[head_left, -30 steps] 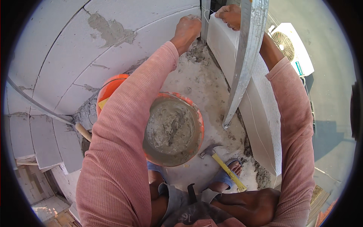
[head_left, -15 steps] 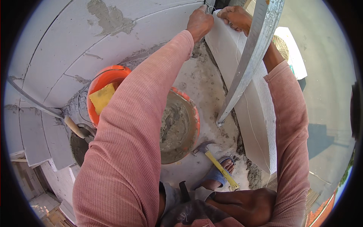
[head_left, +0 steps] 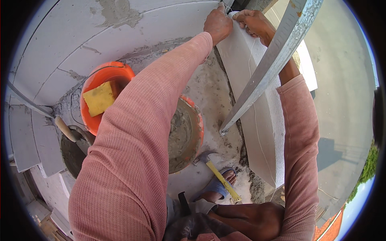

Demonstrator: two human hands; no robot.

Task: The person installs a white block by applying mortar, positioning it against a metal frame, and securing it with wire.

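At the far end of a pale lightweight block (head_left: 257, 132), both of my arms reach up to the corner by the wall. My left hand (head_left: 218, 25) is closed at the corner, its fingertips partly hidden beside a loop of thin white string (head_left: 228, 9). Close by, my right hand (head_left: 255, 25) pinches at the string over the block's top end. More of the string runs down along the block's face and hangs loose near its lower end. A metal straightedge bar (head_left: 273, 60) slants across in front of my right wrist.
An orange bucket (head_left: 128, 72) holds a yellow sponge (head_left: 98, 98). Beside my left arm stands a tub of wet mortar (head_left: 181, 136). A wooden-handled trowel (head_left: 65, 128) rests at a dark bucket (head_left: 68, 158). The hammer (head_left: 221, 176) lies by my sandalled foot. A pale block wall (head_left: 161, 24) rises at left.
The view has shifted, so the buckets, bar and block sit further left in the picture. Both hands stay at the block's far corner with the string.
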